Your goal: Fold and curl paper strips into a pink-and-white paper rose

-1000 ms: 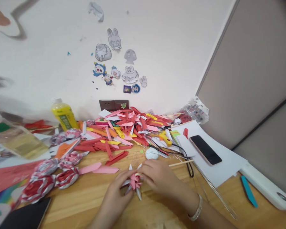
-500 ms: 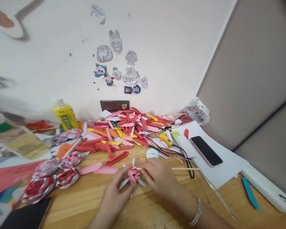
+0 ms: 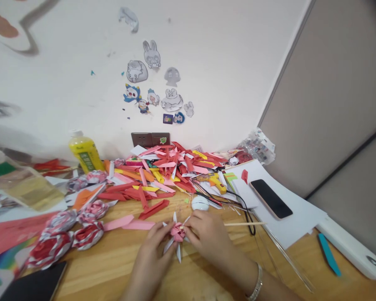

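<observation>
A small folded paper flower (image 3: 177, 232), pink in the middle with white pointed tips, is held just above the wooden table between both hands. My left hand (image 3: 155, 255) grips it from the left, thumb below and fingers above. On its right side, my right hand (image 3: 208, 236) pinches with thumb and index finger at the pink centre. A thin wooden stick (image 3: 244, 224) passes under or through my right hand and sticks out to the right. Whether its near end touches the flower is hidden by the fingers.
Folded paper strips (image 3: 175, 167) lie heaped at the back. Finished paper flowers (image 3: 88, 235), a yellow bottle (image 3: 87, 152) and a larger bottle (image 3: 25, 184) are at left. A glue gun (image 3: 217, 183), white ball (image 3: 200, 203), phone (image 3: 271, 198) and teal piece (image 3: 329, 255) are right.
The paper flower has turned a little, so its white tips point differently, and it has shifted slightly right. Both hands stay closed around it.
</observation>
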Available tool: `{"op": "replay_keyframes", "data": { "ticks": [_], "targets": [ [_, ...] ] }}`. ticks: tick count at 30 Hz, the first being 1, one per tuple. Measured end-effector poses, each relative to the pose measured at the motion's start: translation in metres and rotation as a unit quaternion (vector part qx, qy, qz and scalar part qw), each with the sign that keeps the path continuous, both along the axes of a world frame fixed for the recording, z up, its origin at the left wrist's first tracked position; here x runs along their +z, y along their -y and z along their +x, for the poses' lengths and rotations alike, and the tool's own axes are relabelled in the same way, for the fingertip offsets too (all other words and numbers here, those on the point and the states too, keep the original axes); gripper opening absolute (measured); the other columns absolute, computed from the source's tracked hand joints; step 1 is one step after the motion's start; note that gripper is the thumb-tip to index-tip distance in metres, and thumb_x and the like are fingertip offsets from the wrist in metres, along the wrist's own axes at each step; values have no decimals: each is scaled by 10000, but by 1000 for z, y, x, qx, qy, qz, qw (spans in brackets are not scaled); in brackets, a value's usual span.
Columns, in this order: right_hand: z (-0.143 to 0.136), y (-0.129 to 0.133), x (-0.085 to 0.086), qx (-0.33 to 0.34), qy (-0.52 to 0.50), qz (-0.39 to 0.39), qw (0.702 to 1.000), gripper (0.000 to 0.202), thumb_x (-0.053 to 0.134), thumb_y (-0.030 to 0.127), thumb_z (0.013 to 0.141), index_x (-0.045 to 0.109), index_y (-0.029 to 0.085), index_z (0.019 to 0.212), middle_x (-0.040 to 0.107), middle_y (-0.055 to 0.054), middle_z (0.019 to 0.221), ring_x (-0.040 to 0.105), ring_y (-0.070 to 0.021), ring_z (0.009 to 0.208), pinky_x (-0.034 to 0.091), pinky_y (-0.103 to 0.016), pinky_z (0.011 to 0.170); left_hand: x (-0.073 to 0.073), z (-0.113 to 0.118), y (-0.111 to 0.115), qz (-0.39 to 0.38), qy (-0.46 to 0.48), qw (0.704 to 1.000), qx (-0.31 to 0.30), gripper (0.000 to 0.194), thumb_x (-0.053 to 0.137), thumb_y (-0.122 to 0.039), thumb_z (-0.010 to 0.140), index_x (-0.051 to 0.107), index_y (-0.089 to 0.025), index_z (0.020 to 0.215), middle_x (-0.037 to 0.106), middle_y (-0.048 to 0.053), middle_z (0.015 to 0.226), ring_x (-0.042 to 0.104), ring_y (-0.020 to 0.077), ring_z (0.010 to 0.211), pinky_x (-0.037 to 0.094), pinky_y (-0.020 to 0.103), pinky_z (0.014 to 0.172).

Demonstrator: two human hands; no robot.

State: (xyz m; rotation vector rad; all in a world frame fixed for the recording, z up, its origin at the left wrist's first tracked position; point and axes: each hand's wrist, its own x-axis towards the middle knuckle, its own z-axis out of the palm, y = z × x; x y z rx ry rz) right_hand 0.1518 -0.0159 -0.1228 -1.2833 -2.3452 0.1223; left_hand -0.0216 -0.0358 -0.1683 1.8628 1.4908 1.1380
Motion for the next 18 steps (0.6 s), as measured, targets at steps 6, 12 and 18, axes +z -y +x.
{"op": "replay_keyframes", "data": {
  "ticks": [6,12,18],
  "targets": [
    [-1,2,-3,16,3,18,1000,57,639,236,819,648,181,809,620,-14,798,568,-155,734,352,-251,607,0,-3,2,87,-91,992,-17,212,612,-277,758,679,-217,950,688,89,955,651,253,913,550,415,798],
    [-1,3,-4,7,20,22,1000,77,637,236,824,643,186,765,609,-9,763,554,-153,709,331,-258,590,-3,-1,2,137,-148,978,-45,326,612,-273,770,603,-211,1090,697,93,1012,651,247,916,531,396,793],
    [-3,3,-5,55,40,47,997,72,651,234,813,636,181,767,605,-13,766,531,-159,712,325,-267,595,5,1,9,92,-225,969,-34,370,644,-278,729,609,-229,1095,696,42,896,633,254,863,468,431,796]
  ]
}}
